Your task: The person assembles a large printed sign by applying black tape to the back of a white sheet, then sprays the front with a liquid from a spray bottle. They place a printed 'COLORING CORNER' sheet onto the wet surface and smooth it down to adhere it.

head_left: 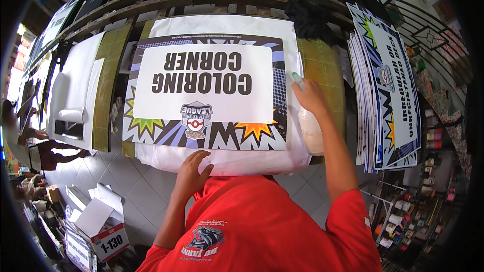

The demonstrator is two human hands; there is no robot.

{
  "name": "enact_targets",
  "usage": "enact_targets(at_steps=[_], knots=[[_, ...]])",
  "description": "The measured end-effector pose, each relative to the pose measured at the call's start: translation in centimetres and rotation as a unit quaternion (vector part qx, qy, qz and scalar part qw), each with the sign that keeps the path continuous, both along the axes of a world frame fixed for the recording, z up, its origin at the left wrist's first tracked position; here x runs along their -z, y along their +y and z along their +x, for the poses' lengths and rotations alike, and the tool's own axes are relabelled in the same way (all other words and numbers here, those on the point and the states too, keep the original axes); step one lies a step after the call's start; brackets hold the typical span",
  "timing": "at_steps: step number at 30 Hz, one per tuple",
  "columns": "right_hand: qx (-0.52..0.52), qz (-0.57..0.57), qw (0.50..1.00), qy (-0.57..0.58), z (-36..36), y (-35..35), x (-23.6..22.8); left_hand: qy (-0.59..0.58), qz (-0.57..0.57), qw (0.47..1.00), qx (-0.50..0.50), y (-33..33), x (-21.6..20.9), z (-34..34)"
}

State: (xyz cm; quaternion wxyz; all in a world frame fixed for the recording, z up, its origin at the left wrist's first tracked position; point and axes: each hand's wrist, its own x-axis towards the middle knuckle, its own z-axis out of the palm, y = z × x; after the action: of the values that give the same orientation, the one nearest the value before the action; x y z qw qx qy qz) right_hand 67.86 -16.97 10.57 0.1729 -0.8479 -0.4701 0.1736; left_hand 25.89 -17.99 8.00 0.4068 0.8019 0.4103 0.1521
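Poster (204, 93): large printed sheet, glossy, flat on the bench over a white backing sheet (227, 161)
Left hand (191, 171): fingers curled, pressing the backing's near edge
Right hand (311, 98): closed round a green-capped spray bottle (308, 126) at the poster's right edge
Handling: likely light, floppy, creases easily; best held by opposite edges
Stack (388, 90): similar prints at right

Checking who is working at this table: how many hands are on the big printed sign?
2. The left hand rests flat on the near edge of the printed sign. The right hand is at its right edge, holding a green-capped tool. No others show.
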Motion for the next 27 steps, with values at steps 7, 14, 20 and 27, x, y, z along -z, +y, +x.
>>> enact_targets(at_steps=[7, 14, 20, 27], knots=[[-0.035, -0.046, 0.998, -0.016, 0.2, 2.8, -0.7, -0.008, -0.007, 0.999, -0.036, -0.6, 0.1, -0.7], [-0.051, -0.051, 0.997, -0.041, 1.0, 5.6, -0.8, -0.006, -0.013, 0.998, -0.057, -0.7, -0.1, -1.4], [-0.034, -0.012, 0.999, -0.037, -0.3, 7.2, -1.9, 0.001, -0.007, 0.998, -0.055, -0.4, 0.0, -2.3], [0.006, -0.060, 0.996, -0.071, -0.3, 7.3, -1.0, -0.002, -0.019, 0.999, -0.045, 0.6, -0.1, -3.6]])
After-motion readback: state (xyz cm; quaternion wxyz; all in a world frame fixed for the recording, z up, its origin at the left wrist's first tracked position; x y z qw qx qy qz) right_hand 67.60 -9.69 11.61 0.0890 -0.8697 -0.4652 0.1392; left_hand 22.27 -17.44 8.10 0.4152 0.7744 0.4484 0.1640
